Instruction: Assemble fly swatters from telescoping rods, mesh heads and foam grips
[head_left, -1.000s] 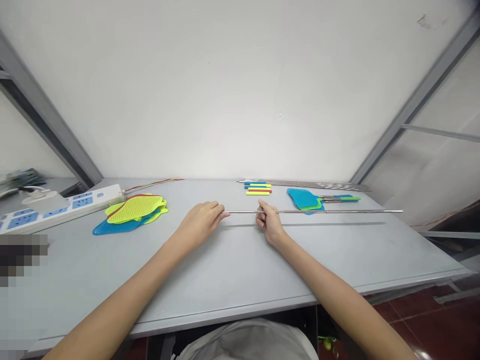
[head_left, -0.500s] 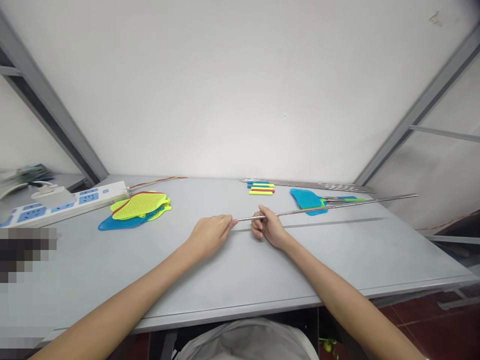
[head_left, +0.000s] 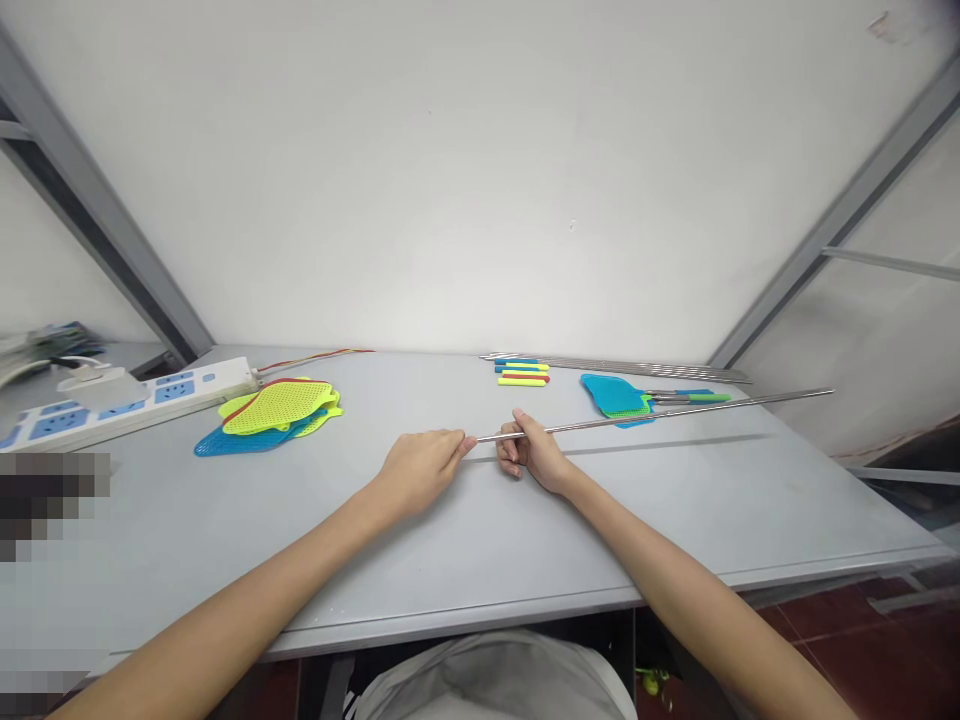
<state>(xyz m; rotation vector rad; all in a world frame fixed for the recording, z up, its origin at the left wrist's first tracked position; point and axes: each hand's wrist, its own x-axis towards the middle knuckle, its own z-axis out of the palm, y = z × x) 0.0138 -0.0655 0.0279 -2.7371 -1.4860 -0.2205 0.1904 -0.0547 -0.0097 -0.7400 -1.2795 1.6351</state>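
Observation:
A long, thin metal rod (head_left: pixel 675 412) slants up to the right above the table, and its shadow falls on the surface. My left hand (head_left: pixel 426 462) is closed around its left end, with the thumb pointing right; that end is hidden in the fist. A short way along, my right hand (head_left: pixel 534 450) grips the same rod, its fingers curled under and thumb on top. Just beyond my hands lie several short coloured handles (head_left: pixel 523 375) in blue, yellow and red. Behind the rod rests a small stack of fly swatters (head_left: pixel 619 395) with blue and green heads.
Several loose metal rods (head_left: pixel 645 369) lie along the wall (head_left: pixel 450 200). Yellow, red and blue swatter heads (head_left: pixel 281 408) are piled on the left of the grey table (head_left: pixel 465 560). A white power strip (head_left: pixel 169 395) with a plugged-in adapter lies behind them.
My right hand has shifted very slightly left along the rod. My left hand and the rod stay nearly where they were; the camera view has tilted a little.

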